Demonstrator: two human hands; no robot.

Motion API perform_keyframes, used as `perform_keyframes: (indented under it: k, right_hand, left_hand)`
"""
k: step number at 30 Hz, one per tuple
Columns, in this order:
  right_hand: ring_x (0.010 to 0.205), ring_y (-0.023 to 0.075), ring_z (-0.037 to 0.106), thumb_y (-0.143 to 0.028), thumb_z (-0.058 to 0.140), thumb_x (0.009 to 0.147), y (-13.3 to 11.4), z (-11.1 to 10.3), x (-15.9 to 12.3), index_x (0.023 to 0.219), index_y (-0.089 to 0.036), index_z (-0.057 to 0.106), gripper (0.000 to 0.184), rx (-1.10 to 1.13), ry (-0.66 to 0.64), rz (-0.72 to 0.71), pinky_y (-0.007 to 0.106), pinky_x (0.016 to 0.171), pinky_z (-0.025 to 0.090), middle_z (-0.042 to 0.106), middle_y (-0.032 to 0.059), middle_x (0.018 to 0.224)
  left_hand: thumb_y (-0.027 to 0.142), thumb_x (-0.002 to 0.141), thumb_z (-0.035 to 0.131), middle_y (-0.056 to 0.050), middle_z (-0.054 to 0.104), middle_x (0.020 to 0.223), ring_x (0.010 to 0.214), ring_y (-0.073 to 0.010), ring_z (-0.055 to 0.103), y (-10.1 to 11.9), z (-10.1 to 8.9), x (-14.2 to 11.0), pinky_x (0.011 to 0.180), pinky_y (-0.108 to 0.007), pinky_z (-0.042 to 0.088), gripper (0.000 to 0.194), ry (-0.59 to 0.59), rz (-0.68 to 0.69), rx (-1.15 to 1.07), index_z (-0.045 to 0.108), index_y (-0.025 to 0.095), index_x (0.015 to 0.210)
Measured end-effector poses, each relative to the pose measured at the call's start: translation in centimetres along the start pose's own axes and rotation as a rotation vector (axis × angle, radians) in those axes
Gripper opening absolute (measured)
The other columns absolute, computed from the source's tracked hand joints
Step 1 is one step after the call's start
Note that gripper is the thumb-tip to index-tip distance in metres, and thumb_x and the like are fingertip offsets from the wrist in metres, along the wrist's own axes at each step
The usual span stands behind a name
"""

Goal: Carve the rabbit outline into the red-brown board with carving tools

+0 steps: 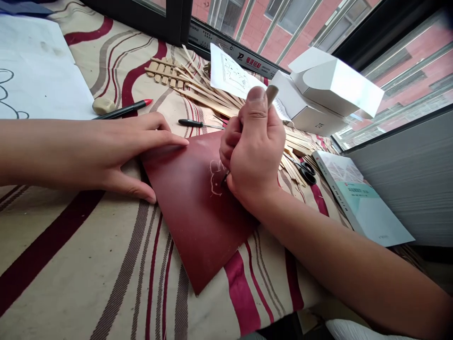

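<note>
On the striped tablecloth point(71, 264), head view. Item 1: red board point(193, 226), lying at a slant, with a pale scratched outline point(215, 177) near its upper edge. Item 2: left hand point(130, 151), fingers spread wide, pressed flat on the board. Item 3: right hand point(253, 151), closed tight around a dark-tipped tool point(225, 178), mostly hidden, its tip at the outline; a pale strip point(272, 94) stands just beside the thumb. Nearby: craft knife point(198, 123), wood strips point(198, 89), scissors point(304, 171), book point(361, 198). Risks: board sliding on the cloth if the left hand eases; tool skidding past the outline under hard pressure, toward the left fingers.
</note>
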State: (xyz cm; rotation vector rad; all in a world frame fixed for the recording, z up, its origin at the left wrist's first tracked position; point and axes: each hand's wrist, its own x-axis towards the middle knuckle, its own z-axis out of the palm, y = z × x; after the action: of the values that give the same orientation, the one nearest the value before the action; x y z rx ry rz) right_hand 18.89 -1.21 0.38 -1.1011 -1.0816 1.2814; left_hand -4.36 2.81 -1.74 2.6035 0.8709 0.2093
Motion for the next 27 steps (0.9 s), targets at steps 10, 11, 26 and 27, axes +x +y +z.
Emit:
perform_keyframes:
  k: [10, 11, 26, 27]
  right_hand:
    - [0.051, 0.0108, 0.038, -0.071, 0.056, 0.099, 0.4, -0.1, -1.4, 0.079, -0.027, 0.033, 0.054, -0.025, 0.297, -0.346, 0.027, 0.044, 0.025, 0.036, -0.0041, 0.065]
    - [0.050, 0.0107, 0.036, -0.073, 0.057, 0.098, 0.4, -0.2, -1.5, 0.080, -0.027, 0.034, 0.054, 0.003, 0.287, -0.343, 0.027, 0.044, 0.025, 0.035, -0.0044, 0.065]
    - [0.045, 0.0089, 0.015, -0.079, 0.062, 0.093, -4.1, -3.1, -1.1, 0.073, -0.026, 0.036, 0.062, 0.129, -0.099, -0.235, 0.026, 0.040, 0.017, 0.023, -0.0076, 0.057]
    - [0.045, 0.0090, 0.014, -0.082, 0.064, 0.090, -3.9, -3.1, -1.2, 0.071, -0.025, 0.031, 0.068, 0.149, -0.147, -0.213, 0.027, 0.040, 0.016, 0.020, -0.0076, 0.056]
  left_hand:
    - [0.077, 0.087, 0.062, -0.006, 0.053, 0.132, 0.120, -0.0278, 0.055, 0.9, -0.4, 0.1, 0.102, -0.037, 0.047, 0.081, -0.001, -0.018, 0.002, 0.051, 0.033, 0.154]
    - [0.074, 0.089, 0.062, -0.006, 0.054, 0.134, 0.121, -0.0271, 0.055, 1.0, -0.4, 0.2, 0.103, -0.036, 0.047, 0.078, -0.007, -0.011, -0.002, 0.050, 0.034, 0.155]
    - [0.068, 0.091, 0.065, -0.008, 0.052, 0.148, 0.130, -0.0274, 0.051, 0.9, -0.7, -0.2, 0.111, -0.036, 0.044, 0.084, -0.048, -0.043, 0.018, 0.041, 0.033, 0.163]
    - [0.068, 0.091, 0.066, -0.007, 0.052, 0.148, 0.130, -0.0276, 0.051, 0.8, -0.6, -0.2, 0.111, -0.036, 0.044, 0.084, -0.047, -0.041, 0.019, 0.041, 0.034, 0.163]
